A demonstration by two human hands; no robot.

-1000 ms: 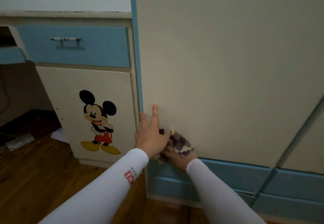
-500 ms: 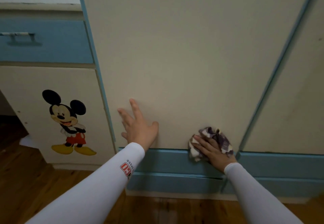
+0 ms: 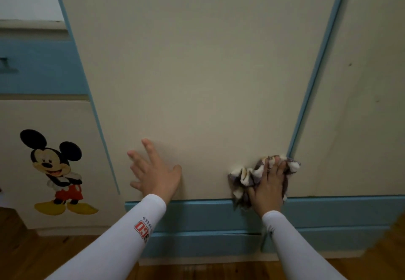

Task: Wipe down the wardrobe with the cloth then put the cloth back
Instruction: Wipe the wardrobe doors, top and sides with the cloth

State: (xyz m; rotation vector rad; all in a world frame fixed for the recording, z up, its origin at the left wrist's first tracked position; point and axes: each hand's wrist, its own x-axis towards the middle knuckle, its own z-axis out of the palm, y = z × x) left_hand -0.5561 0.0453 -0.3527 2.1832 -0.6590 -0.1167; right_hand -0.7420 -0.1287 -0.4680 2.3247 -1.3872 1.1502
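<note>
The wardrobe (image 3: 201,71) fills the view: cream door panels framed by blue strips, with a blue base below. My left hand (image 3: 154,173) lies flat on the lower left of the middle door, fingers spread. My right hand (image 3: 270,188) presses a crumpled purple-and-cream cloth (image 3: 245,177) against the door's lower right corner, just left of the blue vertical strip (image 3: 315,75). Straight fingers cover most of the cloth, and its folds bulge out on both sides of the hand.
A low cabinet (image 3: 43,115) stands at the left, with a cartoon mouse sticker (image 3: 57,170) on its door and a blue drawer (image 3: 41,67) above. Brown wooden floor (image 3: 28,255) runs along the bottom. A second cream door (image 3: 368,104) lies to the right.
My right hand has slid the cloth from the door's lower left corner, beside my left hand, across to its lower right corner. The view turned right with it.
</note>
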